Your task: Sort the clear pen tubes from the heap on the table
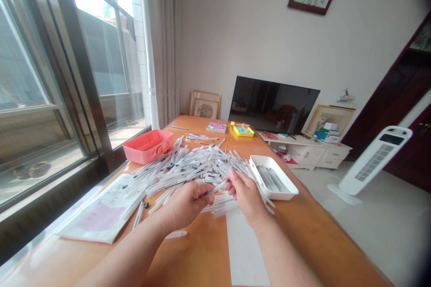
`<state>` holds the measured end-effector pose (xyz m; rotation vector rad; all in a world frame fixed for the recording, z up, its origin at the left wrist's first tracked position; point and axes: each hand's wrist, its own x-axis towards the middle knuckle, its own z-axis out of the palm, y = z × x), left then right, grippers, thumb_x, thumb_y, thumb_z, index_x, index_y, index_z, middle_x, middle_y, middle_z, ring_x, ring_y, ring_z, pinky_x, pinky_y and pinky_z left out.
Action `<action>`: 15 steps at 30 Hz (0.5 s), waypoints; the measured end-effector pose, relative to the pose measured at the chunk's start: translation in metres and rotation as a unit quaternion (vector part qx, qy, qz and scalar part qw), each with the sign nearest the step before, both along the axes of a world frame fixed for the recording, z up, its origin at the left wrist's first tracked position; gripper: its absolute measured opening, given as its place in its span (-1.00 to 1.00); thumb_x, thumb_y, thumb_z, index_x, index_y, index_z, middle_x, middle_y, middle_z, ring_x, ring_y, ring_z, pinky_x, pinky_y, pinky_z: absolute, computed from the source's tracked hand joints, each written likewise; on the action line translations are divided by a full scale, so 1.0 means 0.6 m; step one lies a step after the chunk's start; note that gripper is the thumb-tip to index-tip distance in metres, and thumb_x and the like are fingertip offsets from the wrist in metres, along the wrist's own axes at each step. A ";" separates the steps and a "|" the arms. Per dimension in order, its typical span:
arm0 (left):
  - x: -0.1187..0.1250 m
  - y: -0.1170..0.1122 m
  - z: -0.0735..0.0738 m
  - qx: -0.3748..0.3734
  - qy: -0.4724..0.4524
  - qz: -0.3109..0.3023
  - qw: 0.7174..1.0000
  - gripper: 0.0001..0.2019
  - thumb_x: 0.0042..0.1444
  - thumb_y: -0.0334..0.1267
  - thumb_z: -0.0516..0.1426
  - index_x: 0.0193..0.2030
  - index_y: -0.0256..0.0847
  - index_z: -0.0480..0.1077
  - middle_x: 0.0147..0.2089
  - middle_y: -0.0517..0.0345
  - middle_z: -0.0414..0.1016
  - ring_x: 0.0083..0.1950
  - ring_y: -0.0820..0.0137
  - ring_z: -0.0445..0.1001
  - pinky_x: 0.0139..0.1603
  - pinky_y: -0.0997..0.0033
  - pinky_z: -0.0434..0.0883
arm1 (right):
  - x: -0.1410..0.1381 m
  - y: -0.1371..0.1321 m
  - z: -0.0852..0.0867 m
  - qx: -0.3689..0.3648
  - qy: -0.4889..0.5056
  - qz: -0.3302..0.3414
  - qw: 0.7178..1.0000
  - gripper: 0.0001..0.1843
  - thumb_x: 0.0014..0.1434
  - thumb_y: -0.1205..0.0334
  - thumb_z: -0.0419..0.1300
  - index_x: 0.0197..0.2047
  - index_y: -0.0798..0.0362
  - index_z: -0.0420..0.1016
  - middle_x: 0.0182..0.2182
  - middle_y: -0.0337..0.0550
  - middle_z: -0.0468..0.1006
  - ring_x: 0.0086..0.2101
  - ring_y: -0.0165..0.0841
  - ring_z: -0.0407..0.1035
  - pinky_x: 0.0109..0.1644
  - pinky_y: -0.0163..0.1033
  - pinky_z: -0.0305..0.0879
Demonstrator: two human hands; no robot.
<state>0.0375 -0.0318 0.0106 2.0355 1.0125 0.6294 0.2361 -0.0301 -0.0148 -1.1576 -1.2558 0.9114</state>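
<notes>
Between my two hands is a clear pen (220, 186) with a dark end. My left hand (191, 199) is closed in a pinch on its near left end. The fingers of my right hand (243, 190) are closed on the dark end, at the upper right. Just beyond my hands spreads a big loose heap of clear pens and pen parts (188, 163). A white tray (291, 192) right of my right hand holds several pens (272, 178) laid side by side. A sheet of white paper (247, 251) lies below my right hand.
A red plastic basket (144, 154) stands at the table's left edge, behind an open booklet (101, 215). Farther back on the table (198, 255) are a yellow box (243, 130) and a colourful booklet (216, 127). A loose pen (138, 215) with a black cap lies beside the booklet.
</notes>
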 end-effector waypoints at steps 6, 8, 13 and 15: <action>-0.003 0.001 0.000 0.014 0.017 0.003 1.000 -0.74 0.24 -0.13 0.03 -0.30 -0.22 0.44 -0.41 0.23 0.37 -0.36 0.43 0.29 -0.33 0.48 0.22 | -0.001 -0.001 0.003 0.008 -0.025 0.008 1.000 -0.57 0.19 -0.17 0.25 -0.39 0.05 0.55 -0.50 -0.20 0.51 -0.44 -0.36 0.30 -0.35 -0.26 0.16; -0.003 0.000 0.003 0.027 0.032 0.003 0.999 -0.75 0.24 -0.14 0.03 -0.33 -0.21 0.43 -0.42 0.25 0.35 -0.37 0.44 0.28 -0.33 0.48 0.21 | -0.002 0.000 0.002 0.020 -0.041 -0.015 0.999 -0.54 0.16 -0.18 0.28 -0.51 0.05 0.47 -0.55 -0.22 0.47 -0.45 -0.36 0.29 -0.34 -0.25 0.16; -0.004 0.003 -0.004 0.008 0.001 -0.002 1.000 -0.77 0.26 -0.18 0.02 -0.27 -0.20 0.45 -0.38 0.24 0.39 -0.34 0.43 0.31 -0.33 0.48 0.21 | -0.004 0.000 0.001 0.007 -0.002 -0.012 1.000 -0.53 0.21 -0.23 0.18 -0.33 0.03 0.60 -0.43 -0.14 0.58 -0.38 -0.30 0.38 -0.34 -0.24 0.21; -0.006 0.005 -0.010 -0.008 -0.014 -0.003 1.000 -0.77 0.26 -0.18 0.01 -0.27 -0.21 0.45 -0.39 0.24 0.38 -0.35 0.44 0.30 -0.34 0.48 0.20 | -0.004 -0.002 0.002 -0.001 0.011 0.004 1.000 -0.55 0.21 -0.21 0.20 -0.21 0.02 0.63 -0.38 -0.13 0.60 -0.34 -0.29 0.40 -0.33 -0.25 0.21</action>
